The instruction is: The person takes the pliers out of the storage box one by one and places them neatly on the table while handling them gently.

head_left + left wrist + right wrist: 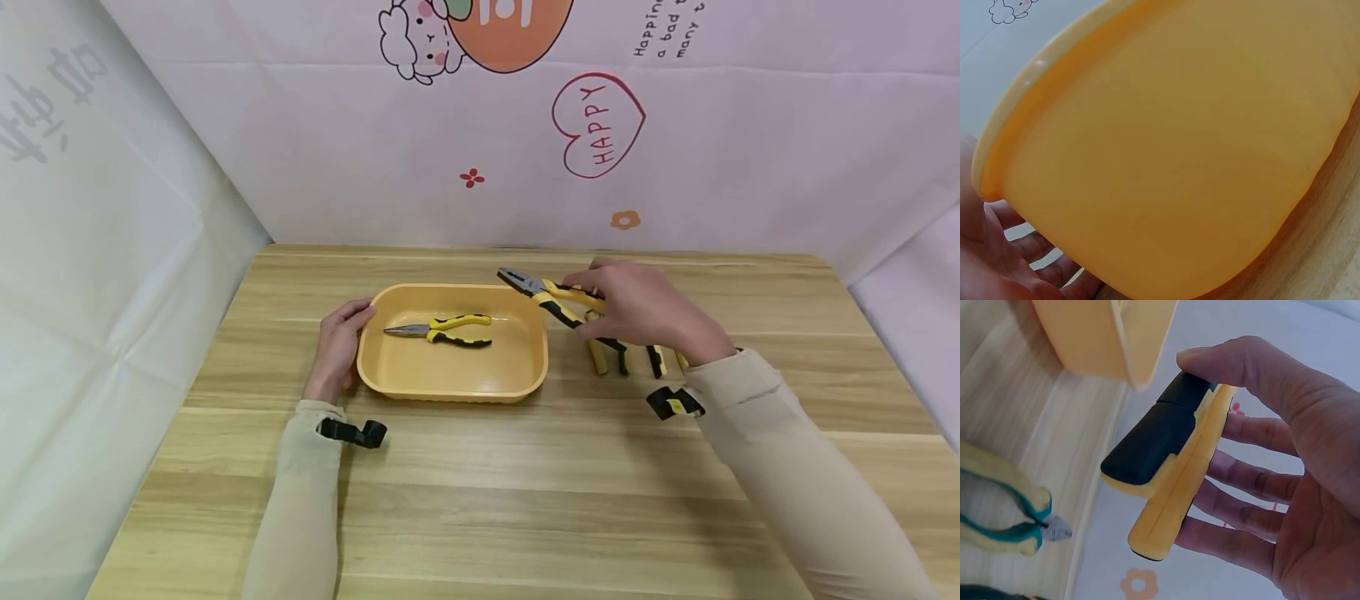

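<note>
A yellow plastic box (450, 395) stands on the table, with long-nose pliers (459, 321) lying inside, their handles yellow and black. My left hand (335, 350) holds the box by its left end. In the left wrist view, the fingers (1035, 247) lie against the outer wall below the rim. My right hand (637, 304) grips combination pliers (558, 310) by their yellow and black handles, raised beside the box's right end. Their jaws point to the upper left, above the rim. In the right wrist view, the thumb (1235, 362) presses on one handle while the fingers lie along the other.
Diagonal cutters (1007, 536) with cream and teal handles lie on the table right of the box. Several tool handles (657, 362) show beneath the right hand, partly hidden by it. A printed white cloth (360, 167) rises behind the wooden table (487, 492).
</note>
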The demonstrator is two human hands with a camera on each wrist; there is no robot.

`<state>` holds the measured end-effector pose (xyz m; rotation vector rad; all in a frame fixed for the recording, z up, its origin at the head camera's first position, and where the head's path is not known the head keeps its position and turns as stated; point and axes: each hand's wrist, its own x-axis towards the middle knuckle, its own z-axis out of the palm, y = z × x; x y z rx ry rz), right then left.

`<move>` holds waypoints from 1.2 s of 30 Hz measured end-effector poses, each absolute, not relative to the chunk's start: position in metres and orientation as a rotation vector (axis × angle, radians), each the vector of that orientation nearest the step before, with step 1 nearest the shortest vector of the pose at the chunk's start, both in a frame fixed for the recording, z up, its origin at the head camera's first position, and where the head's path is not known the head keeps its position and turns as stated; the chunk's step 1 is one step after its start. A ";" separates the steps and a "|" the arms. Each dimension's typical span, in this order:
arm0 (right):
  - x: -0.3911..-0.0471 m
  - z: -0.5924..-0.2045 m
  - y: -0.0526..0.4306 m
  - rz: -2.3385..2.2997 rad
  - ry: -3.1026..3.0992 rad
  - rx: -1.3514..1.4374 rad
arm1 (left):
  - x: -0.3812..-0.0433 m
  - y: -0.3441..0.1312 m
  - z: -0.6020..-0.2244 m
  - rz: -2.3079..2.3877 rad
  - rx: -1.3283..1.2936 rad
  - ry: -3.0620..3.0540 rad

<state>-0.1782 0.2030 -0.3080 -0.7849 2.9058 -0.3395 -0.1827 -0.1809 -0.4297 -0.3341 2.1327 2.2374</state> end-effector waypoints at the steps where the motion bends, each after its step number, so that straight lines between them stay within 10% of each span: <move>1: -0.179 -0.308 0.205 -0.336 2.908 -0.776 | -0.183 -0.181 -0.430 2.239 -0.335 2.132; 36: -0.182 -0.331 0.289 -0.374 2.892 -0.461 | -0.184 -0.183 -0.430 2.212 -0.335 2.128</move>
